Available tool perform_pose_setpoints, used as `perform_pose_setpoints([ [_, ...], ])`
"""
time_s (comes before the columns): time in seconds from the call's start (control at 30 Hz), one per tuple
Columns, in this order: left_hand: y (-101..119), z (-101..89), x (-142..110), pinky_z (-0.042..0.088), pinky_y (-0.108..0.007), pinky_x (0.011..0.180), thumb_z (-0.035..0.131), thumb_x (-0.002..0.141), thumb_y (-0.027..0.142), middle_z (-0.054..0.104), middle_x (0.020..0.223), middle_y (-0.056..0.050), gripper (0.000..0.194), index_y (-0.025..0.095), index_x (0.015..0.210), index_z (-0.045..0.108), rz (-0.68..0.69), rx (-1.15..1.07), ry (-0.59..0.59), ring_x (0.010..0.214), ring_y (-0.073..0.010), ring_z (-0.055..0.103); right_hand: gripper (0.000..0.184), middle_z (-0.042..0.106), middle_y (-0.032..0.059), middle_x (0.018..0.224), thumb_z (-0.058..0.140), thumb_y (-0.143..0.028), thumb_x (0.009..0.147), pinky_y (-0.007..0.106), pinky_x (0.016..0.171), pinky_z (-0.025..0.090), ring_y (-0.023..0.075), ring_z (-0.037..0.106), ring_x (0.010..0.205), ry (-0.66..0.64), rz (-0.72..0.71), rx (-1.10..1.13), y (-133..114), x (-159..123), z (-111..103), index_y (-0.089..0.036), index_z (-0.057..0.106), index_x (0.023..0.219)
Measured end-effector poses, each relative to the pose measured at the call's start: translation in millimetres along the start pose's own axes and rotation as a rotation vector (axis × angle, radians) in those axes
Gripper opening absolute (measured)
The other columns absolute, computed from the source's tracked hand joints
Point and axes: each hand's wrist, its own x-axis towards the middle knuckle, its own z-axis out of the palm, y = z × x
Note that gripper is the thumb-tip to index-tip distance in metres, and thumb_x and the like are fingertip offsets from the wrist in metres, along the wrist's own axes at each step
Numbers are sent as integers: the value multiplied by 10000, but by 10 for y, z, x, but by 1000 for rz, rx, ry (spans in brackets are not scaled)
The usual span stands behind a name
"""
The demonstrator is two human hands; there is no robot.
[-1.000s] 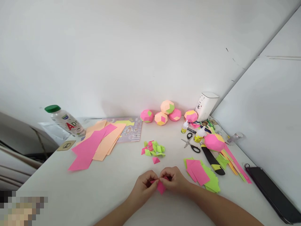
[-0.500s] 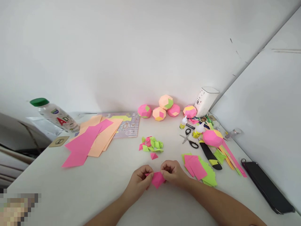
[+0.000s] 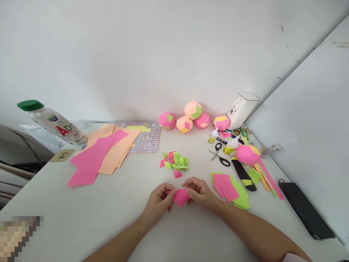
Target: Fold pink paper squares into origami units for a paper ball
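Observation:
A folded piece of pink paper [image 3: 181, 197] is held just above the table between both hands, one pointed end toward me. My left hand [image 3: 160, 198] pinches its left corner between thumb and fingers. At the right corner, my right hand [image 3: 198, 193] grips it with the thumb on the near face. Straight ahead lies a small heap of folded green and pink paper pieces [image 3: 176, 160], with one pink folded piece [image 3: 177, 174] a little apart from it. Beside my right hand, pink paper squares [image 3: 229, 188] rest on top of green paper squares [image 3: 242, 198].
Several paper balls [image 3: 184, 124] stand against the wall. Scissors [image 3: 218, 154], glue bottles [image 3: 231, 145], a box cutter [image 3: 243, 174] and a black phone [image 3: 305, 209] lie to the right. On the left are pink sheets [image 3: 92, 158], peach sheets [image 3: 120, 156] and a green-capped bottle [image 3: 58, 125].
The whole view has shifted slightly, so things on the table sit higher in it. Both hands still hold the pink paper; my right fingers have shifted slightly along its edge.

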Motion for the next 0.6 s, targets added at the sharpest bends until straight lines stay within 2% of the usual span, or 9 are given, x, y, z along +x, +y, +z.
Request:
perform_pose_setpoints([
  [0.13, 7, 2, 5, 322, -175, 438, 539, 779, 380, 436, 447, 80, 228, 173, 708, 477, 2, 5, -6, 408, -59, 380, 155, 596, 7, 649, 564, -295, 801, 228, 498, 453, 103, 562, 523, 1, 7, -61, 35, 5, -4, -145, 546, 834],
  [0.3, 6, 3, -5, 350, -187, 445, 510, 789, 354, 444, 455, 71, 201, 179, 698, 469, 24, 25, 12, 413, -71, 397, 172, 566, -13, 597, 566, -315, 800, 219, 481, 447, 99, 551, 502, 43, 16, -70, -59, 1, -3, -147, 536, 779],
  [0.37, 59, 33, -64, 378, -200, 460, 474, 802, 331, 462, 479, 56, 186, 186, 687, 460, 52, 99, 43, 434, -86, 425, 175, 558, -22, 580, 562, -320, 802, 217, 481, 446, 99, 551, 498, 58, 28, -53, -90, -2, -3, -153, 525, 765],
  [0.47, 251, 90, -256, 398, -201, 477, 453, 804, 263, 515, 583, 14, 158, 191, 666, 475, 175, 448, 97, 520, -109, 481, 175, 553, -31, 564, 557, -320, 805, 209, 474, 438, 95, 551, 486, 70, 47, -35, -116, -4, -5, -158, 513, 756],
  [0.5, 329, 87, -345, 408, -203, 489, 441, 810, 247, 540, 632, -2, 149, 196, 681, 495, 234, 591, 73, 553, -118, 499, 175, 551, -33, 561, 557, -320, 804, 206, 471, 434, 94, 550, 481, 75, 53, -30, -121, -4, -7, -159, 510, 752],
  [0.57, 451, -11, -550, 429, -204, 489, 441, 815, 239, 565, 643, -10, 173, 206, 664, 521, 362, 826, -24, 547, -123, 515, 181, 544, -38, 555, 556, -322, 802, 198, 460, 424, 91, 548, 474, 82, 63, -19, -126, -1, -12, -161, 501, 739],
  [0.6, 475, -123, -663, 452, -204, 509, 450, 811, 229, 578, 637, -11, 170, 213, 668, 540, 434, 895, -38, 552, -127, 535, 185, 539, -40, 554, 554, -323, 802, 195, 456, 419, 90, 548, 474, 84, 66, -15, -126, 1, -15, -161, 496, 734],
])
